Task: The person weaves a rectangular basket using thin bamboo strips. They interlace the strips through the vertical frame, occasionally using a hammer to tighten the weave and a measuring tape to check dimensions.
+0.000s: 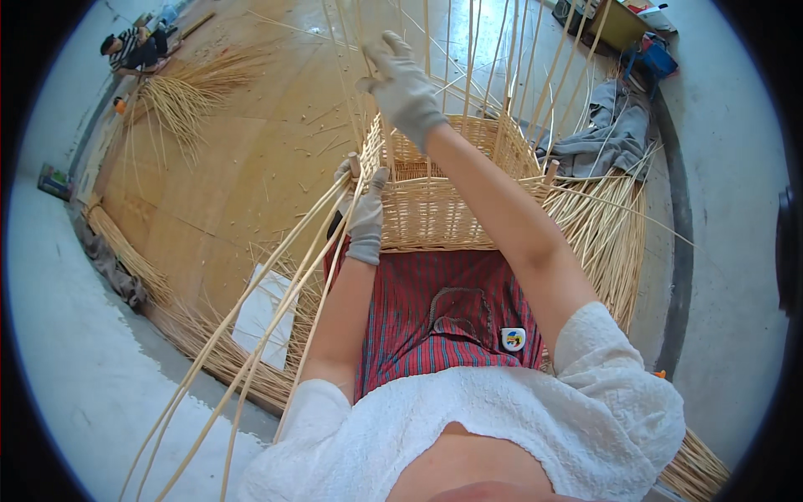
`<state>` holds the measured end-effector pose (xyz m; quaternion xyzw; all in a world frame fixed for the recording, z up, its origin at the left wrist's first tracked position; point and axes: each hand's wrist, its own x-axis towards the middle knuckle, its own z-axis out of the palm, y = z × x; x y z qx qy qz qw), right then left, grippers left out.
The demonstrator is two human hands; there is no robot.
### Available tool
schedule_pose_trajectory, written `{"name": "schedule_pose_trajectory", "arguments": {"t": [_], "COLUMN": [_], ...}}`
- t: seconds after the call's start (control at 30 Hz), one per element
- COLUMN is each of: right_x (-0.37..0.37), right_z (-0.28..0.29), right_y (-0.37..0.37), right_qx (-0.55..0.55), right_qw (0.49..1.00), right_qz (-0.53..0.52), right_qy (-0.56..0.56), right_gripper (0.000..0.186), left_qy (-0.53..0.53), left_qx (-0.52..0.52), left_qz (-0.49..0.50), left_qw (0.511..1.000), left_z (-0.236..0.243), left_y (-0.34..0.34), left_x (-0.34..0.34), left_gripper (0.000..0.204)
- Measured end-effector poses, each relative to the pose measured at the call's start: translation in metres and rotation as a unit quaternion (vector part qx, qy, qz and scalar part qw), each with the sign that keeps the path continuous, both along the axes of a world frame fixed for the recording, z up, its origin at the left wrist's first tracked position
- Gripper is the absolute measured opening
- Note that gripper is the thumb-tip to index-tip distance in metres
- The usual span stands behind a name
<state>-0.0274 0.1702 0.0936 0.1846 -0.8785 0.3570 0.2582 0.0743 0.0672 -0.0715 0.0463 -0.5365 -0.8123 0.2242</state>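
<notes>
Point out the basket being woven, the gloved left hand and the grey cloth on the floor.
woven basket (435, 213), head view, on its near side wall.
left hand (365, 213), head view, on the glove's back.
grey cloth (606, 134), head view, on its middle folds.

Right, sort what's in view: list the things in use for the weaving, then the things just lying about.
In use:
- wicker basket
- upright stakes, gripped by the right hand
- long weaving rods, held at the rim by the left hand

Lying about:
- grey cloth
- white sheet
- rod bundle by another person
- blue bag
</notes>
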Motion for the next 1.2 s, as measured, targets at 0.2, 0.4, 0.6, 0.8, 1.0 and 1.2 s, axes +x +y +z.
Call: {"name": "schedule_pose_trajectory", "arguments": {"t": [0.2,0.4,0.6,0.8,1.0,1.2], "right_x": [0.041,0.143,0.138,0.080,0.023,0.143], "right_z": [-0.023,-0.141,-0.128,-0.085,-0.047,-0.152], "right_y": [0.059,0.142,0.152,0.123,0.123,0.219], "right_qx": [-0.275,-0.601,-0.554,-0.366,-0.244,-0.577], "right_qw": [0.924,0.790,0.818,0.916,0.960,0.797], "right_qz": [0.243,0.068,0.048,0.163,0.120,0.000], "right_qy": [-0.109,-0.100,-0.148,-0.040,0.074,-0.179], "right_gripper": [0.074,0.034,0.026,0.035,0.070,0.031], "left_qy": [-0.182,-0.125,0.011,-0.086,-0.258,-0.199], "left_qx": [-0.033,0.088,-0.366,-0.386,-0.333,-0.190], "left_qz": [-0.062,-0.020,-0.062,-0.163,-0.253,-0.278], "left_qw": [0.981,0.988,0.928,0.904,0.871,0.920], "left_z": [-0.029,0.023,0.017,0.010,0.056,0.071], "left_y": [-0.021,0.007,0.041,0.045,0.056,0.070], "left_x": [0.005,0.038,0.040,-0.013,-0.008,0.002], "left_gripper": [0.080,0.053,0.032,0.028,0.028,0.024]}}
